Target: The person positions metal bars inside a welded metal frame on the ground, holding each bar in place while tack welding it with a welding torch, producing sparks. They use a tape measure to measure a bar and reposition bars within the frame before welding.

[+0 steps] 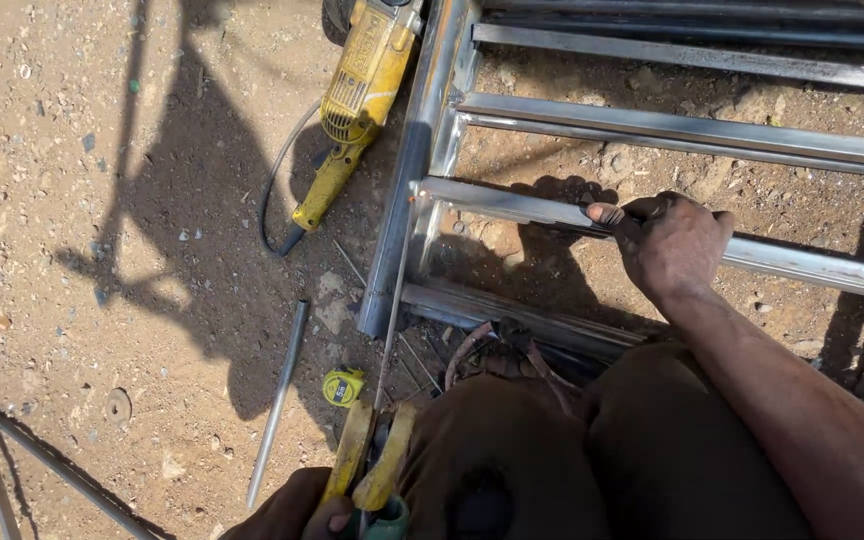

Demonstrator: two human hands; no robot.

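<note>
The left hand (297, 510) is closed around the yellow handles of a welding rod holder (370, 462) at the bottom edge of the view, and the thin welding rod (392, 305) clamped in it runs up to the joint where a crossbar meets the upright of a steel frame (422, 170) lying on the dirt ground (102, 250). The right hand (674, 245) rests on that same crossbar (512, 205), its fingers (607, 213) curled over the tube with the thumb laid along the top, so it is closed on the bar and steadies it. To do this step well, as I judge it, the rod tip should sit right in the corner of the joint, the holder hand should stay low and steady against the knee, and the right hand should keep well along the bar from the hot end (bare skin near a weld is the obvious risk). By count: one holder, one rod in it, and a few spare rods (417, 360) on the ground by the frame, too thin to number surely. One yellow angle grinder (357, 100) with its cable lies just left of the frame, one small yellow tape measure (343, 387) sits near the holder, and one loose grey rod (277, 405) lies left of that. At least four crossbars show in the frame.
</note>
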